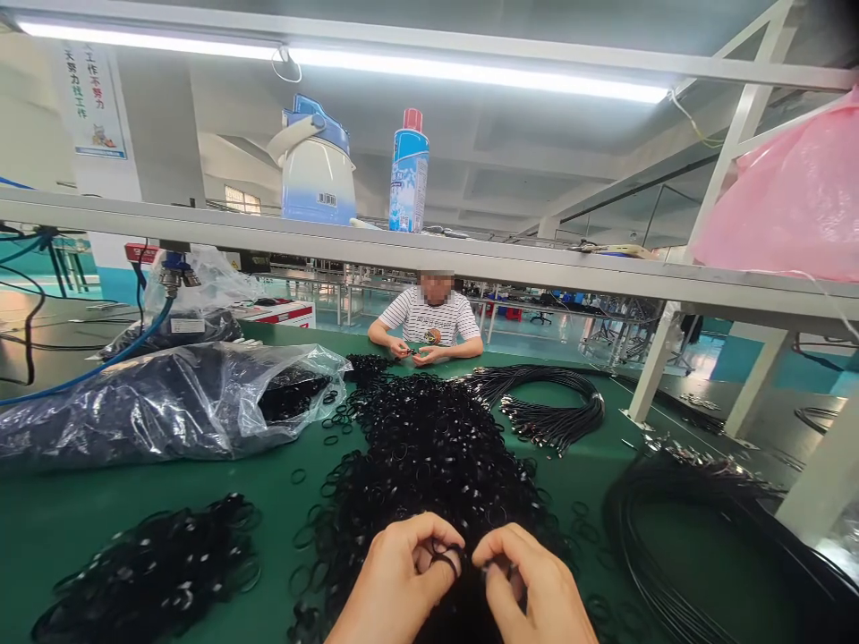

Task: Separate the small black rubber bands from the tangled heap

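Two hands close together over heaped black rubber rings (left hand pinching one, right hand curled, grip hidden)

All my feed gives me of the operator's own body is a pair of bare hands, the left hand and the right hand, low in the frame. Both have rounded knuckles, soft creases across the finger joints, and short, trimmed fingernails. Behind them the left forearm and the right forearm widen toward the bottom edge, bare as far as I can see.
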